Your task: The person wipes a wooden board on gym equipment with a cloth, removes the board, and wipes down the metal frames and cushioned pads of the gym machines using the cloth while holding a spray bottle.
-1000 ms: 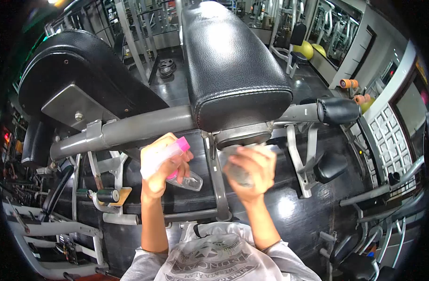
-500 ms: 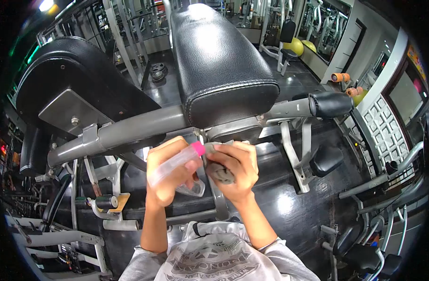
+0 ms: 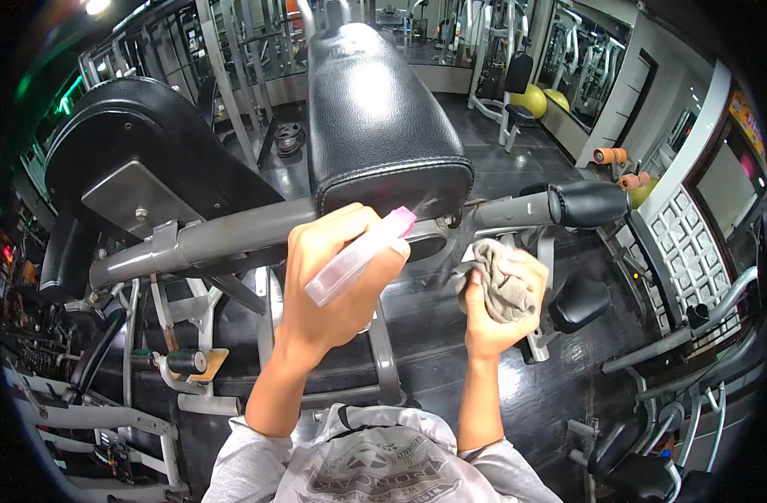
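Observation:
My left hand [image 3: 337,289] is closed around a spray bottle with a translucent head [image 3: 358,264] and a pink nozzle. The nozzle points up and right at the near end of a black padded bench [image 3: 383,109]. A faint blur, perhaps spray, shows by the bench's near face. The bottle's body is mostly hidden behind my hand. In my right hand [image 3: 505,314] is a crumpled grey cloth [image 3: 509,289], gripped between thumb and fingers. That hand is apart from the bench, below a grey metal bar [image 3: 518,211].
A large black pad [image 3: 149,126] on a metal frame stands left of the bench. The bar's right end carries a black roller pad [image 3: 589,204]. Another small black pad [image 3: 580,306] sits lower right. Weight plates [image 3: 290,138] and a yellow ball [image 3: 530,101] lie farther back.
My hands have moved apart. The left has risen and moved right with the spray bottle, towards the bench end; the right has swung right with the cloth.

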The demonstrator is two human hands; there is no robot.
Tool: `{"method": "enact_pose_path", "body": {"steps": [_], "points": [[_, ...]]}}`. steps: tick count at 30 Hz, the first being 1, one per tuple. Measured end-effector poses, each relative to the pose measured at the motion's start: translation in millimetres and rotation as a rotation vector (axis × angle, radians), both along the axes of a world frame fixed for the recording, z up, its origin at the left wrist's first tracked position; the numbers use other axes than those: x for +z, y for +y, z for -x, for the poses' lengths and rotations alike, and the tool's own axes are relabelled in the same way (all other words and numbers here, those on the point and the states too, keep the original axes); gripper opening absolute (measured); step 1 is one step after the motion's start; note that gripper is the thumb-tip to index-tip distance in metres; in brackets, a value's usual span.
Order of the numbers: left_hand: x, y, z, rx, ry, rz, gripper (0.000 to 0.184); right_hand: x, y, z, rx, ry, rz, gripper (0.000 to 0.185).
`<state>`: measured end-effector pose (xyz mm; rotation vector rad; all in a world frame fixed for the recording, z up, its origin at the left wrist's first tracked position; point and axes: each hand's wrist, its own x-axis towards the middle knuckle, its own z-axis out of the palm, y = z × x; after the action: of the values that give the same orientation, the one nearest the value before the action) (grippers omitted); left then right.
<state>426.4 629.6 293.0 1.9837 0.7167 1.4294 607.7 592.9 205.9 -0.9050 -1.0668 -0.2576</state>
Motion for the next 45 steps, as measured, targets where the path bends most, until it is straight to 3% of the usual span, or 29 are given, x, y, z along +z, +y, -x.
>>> {"method": "enact_pose_path", "body": {"steps": [3, 7, 11, 13, 17, 23, 28, 33, 37, 42, 45], "points": [[0.5, -1.2, 0.3, 0.004, 0.000, 0.008, 0.016, 27.5, 12.3, -4.5, 0.008, -0.127, -0.080, 0.035], [0.5, -9.2, 11.0, -0.039, -0.063, 0.099, 0.015, 52.9, 38.7, 3.6, 0.197, 0.015, -0.106, 0.033], [-13.9, -10.2, 23.5, -0.115, -0.245, 0.130, 0.015, 70.5, 51.5, 20.9, 0.034, -0.234, -0.135, 0.038], [-18.0, -10.9, 30.9, -0.081, -0.219, 0.124, 0.023, 75.4, 40.4, 31.5, 0.027, -0.434, -0.086, 0.037], [-15.9, -14.7, 37.3, -0.065, -0.286, 0.282, 0.035, 53.8, 42.1, 27.1, 0.042, -0.556, -0.045, 0.045], [-25.9, -17.8, 46.7, -0.078, -0.352, 0.291, 0.035, 49.1, 51.4, -8.8, -0.018, -0.412, -0.136, 0.039], [-32.5, -19.0, 58.8, -0.129, -0.320, 0.231, 0.036, 49.9, 53.3, 12.1, -0.012, -0.131, -0.116, 0.036], [-33.2, -25.6, 62.0, -0.112, -0.337, 0.229, 0.036, 61.1, 43.2, 50.3, -0.032, -0.401, -0.093, 0.037], [-31.5, -28.3, 65.0, -0.090, -0.368, 0.231, 0.036, 54.3, 40.0, 76.4, 0.136, -0.488, -0.046, 0.035], [-34.6, -30.0, 70.7, -0.108, -0.371, 0.250, 0.038, 54.4, 34.5, 47.5, 0.026, -0.683, 0.036, 0.033], [-37.1, -31.8, 76.9, -0.093, -0.324, 0.231, 0.043, 60.4, 35.2, 22.3, -0.070, -0.602, 0.004, 0.041]]}}
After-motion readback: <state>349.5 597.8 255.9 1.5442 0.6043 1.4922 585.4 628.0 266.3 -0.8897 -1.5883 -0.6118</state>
